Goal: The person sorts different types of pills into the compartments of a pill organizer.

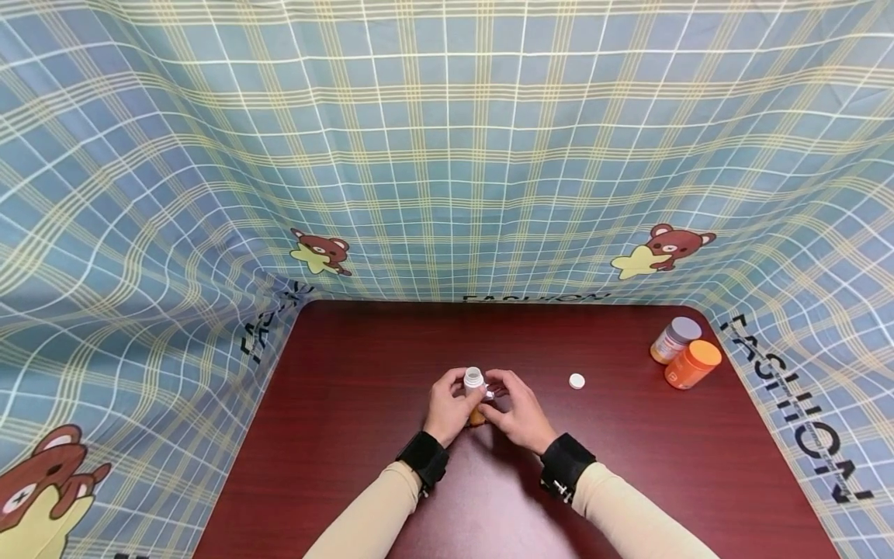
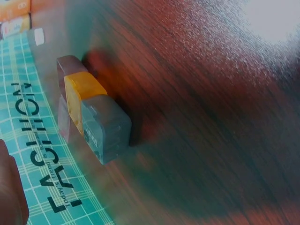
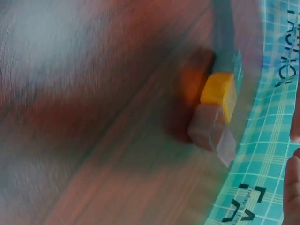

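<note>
In the head view my left hand [image 1: 448, 405] grips a small white bottle [image 1: 474, 380] without its cap, mouth showing from above. My right hand [image 1: 518, 411] is close beside it, thumb and fingers curved near the bottle; whether they pinch anything small is unclear. Below the hands stands a small box with coloured compartments: a grey-green compartment [image 2: 107, 129], a yellow compartment [image 2: 86, 89] and a clear pinkish compartment [image 3: 206, 124], whose lid [image 3: 227, 149] is open. Hands cover most of this box in the head view. Only parts of a hand show at the wrist views' edges.
A white cap [image 1: 576, 381] lies on the dark red table [image 1: 335, 435], right of the hands. Farther right stand a grey-lidded jar [image 1: 674, 339] and an orange jar [image 1: 693, 365]. A checked cloth [image 1: 447, 171] hangs behind the table and along its sides.
</note>
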The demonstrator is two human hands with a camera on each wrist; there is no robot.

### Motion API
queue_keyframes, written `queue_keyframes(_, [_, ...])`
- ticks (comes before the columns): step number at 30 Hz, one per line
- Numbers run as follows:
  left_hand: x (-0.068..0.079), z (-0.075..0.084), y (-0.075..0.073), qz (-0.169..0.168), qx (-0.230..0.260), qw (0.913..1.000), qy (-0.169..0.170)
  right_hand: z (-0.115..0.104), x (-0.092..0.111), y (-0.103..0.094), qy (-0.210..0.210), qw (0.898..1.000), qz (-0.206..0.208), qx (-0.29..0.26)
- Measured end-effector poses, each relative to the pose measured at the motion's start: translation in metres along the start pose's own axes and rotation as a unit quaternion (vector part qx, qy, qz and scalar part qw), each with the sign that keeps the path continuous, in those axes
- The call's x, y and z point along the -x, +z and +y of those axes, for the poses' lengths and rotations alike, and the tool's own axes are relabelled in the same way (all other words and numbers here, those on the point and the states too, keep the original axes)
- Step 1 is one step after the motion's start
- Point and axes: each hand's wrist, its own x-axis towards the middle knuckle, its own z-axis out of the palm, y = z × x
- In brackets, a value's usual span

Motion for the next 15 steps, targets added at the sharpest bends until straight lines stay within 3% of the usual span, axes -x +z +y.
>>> queue_keyframes(6, [0.008, 0.028, 0.0, -0.016, -0.004, 0.9999, 0.001, 0.001, 0.004, 0.009, 0.017, 0.999, 0.041, -0.012])
queue_keyframes(12, [0.01, 0.032, 0.002, -0.021, -0.003, 0.9998, -0.002, 0.0, 0.006, 0.012, 0.022, 0.998, 0.063, 0.002])
queue_keyframes(15, [0.01, 0.031, 0.003, -0.038, 0.01, 0.9992, -0.011, -0.001, 0.006, 0.012, 0.034, 0.997, 0.069, 0.002])
